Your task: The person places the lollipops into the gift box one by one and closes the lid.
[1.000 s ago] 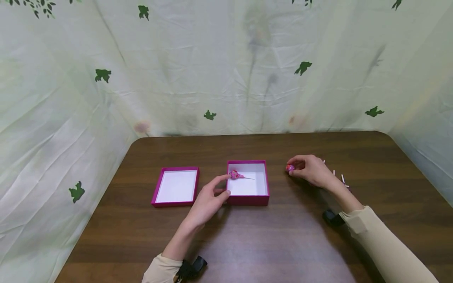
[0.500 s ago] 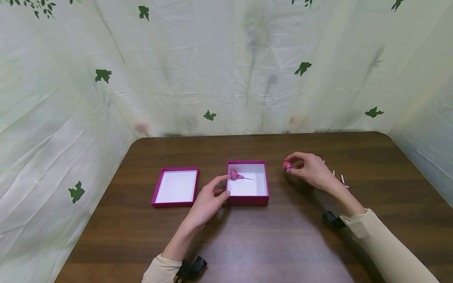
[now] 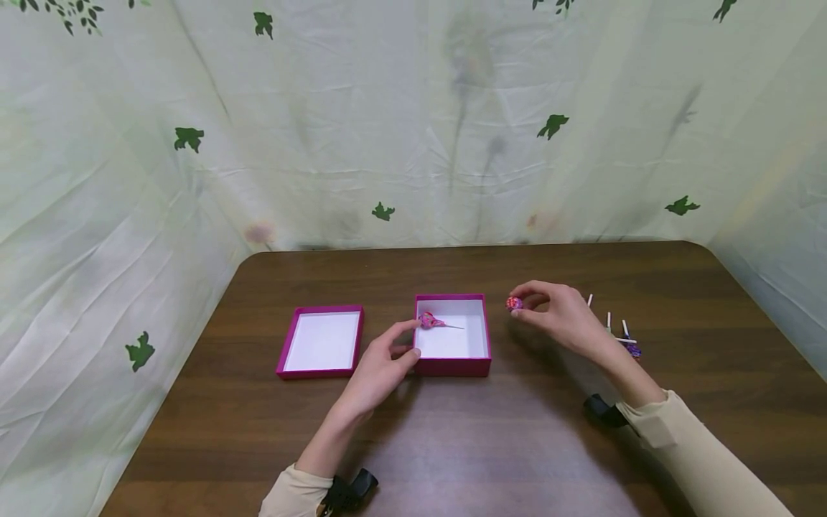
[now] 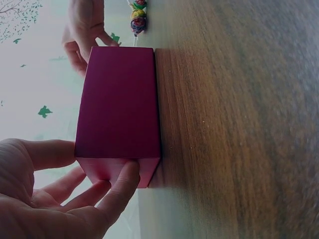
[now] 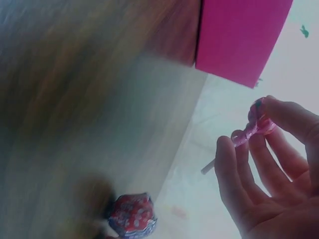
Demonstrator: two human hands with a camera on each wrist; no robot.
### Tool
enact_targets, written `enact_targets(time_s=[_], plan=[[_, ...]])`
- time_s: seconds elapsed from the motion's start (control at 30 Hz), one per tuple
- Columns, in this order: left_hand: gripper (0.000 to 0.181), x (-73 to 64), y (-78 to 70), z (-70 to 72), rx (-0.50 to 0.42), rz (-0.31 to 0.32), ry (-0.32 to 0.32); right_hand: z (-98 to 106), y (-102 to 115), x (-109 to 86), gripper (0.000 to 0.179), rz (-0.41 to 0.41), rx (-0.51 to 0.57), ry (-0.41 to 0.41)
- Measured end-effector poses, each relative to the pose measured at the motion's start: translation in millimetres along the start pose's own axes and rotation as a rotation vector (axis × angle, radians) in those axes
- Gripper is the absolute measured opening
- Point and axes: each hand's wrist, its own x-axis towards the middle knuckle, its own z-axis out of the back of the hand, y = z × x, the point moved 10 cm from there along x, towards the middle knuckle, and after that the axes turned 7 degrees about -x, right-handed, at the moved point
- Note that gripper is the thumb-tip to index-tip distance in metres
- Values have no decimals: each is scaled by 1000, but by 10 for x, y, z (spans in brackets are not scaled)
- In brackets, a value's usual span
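Note:
My right hand [image 3: 565, 316] pinches a wrapped pink and red lollipop [image 3: 514, 304] between thumb and fingers, to the right of a magenta box [image 3: 452, 368]. In the right wrist view its twisted wrapper [image 5: 244, 136] and stick stand out between the fingertips. My left hand [image 3: 381, 362] rests its fingertips against the box's left wall, one finger at the rim. The box is open at the top and white inside. One pink lollipop [image 3: 431, 321] lies in it along the left, stick pointing right.
Left of the box lies its magenta lid [image 3: 323, 341], white inside facing up. Several lollipops lie in a group at the right, partly hidden by my right hand; a purple one [image 3: 632, 351] shows there. The brown table [image 3: 478, 445] ends at a pale leaf-patterned curtain [image 3: 413, 129].
My right hand has moved a little left toward the box with the lollipop, uncovering more of the sticks at the right. The left hand and box have stayed put.

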Motion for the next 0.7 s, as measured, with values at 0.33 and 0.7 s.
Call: enact_targets(time_s=[0.33, 0.7], plan=[[45, 1, -1, 4, 5, -5, 0, 23, 235, -34, 25, 56, 93, -42], [45, -1, -18, 2, 4, -21, -4, 6, 527, -29, 32, 105, 212, -92]])
